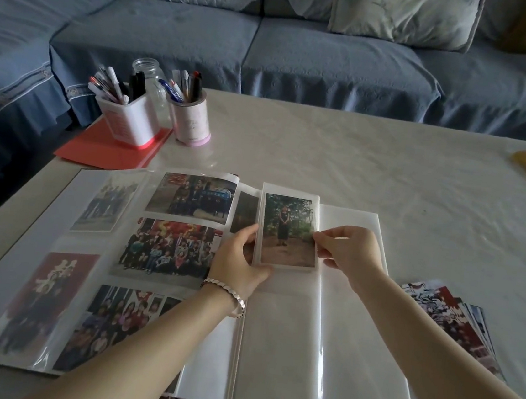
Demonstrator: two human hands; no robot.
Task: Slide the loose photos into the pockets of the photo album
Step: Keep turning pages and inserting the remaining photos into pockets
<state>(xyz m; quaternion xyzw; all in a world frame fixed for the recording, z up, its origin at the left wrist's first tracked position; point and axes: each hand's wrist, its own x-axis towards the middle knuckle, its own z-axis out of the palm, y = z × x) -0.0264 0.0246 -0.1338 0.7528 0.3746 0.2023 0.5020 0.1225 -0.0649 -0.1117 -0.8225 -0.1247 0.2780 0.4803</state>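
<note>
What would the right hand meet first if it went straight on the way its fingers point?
The right hand points left and pinches the right edge of the portrait photo, so that comes first. Past it, probably the left hand on the opposite edge; depth is unclear.

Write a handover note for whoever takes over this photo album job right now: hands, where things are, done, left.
Hands: left hand grips the left edge of the portrait photo; right hand pinches its right edge.
The photo is at the top pocket of the album's right page; whether fully seated is unclear.
Done: left page pockets hold photos.
Left: seat this photo, then fill the lower pockets from the loose stack on the table right of the album.
</note>
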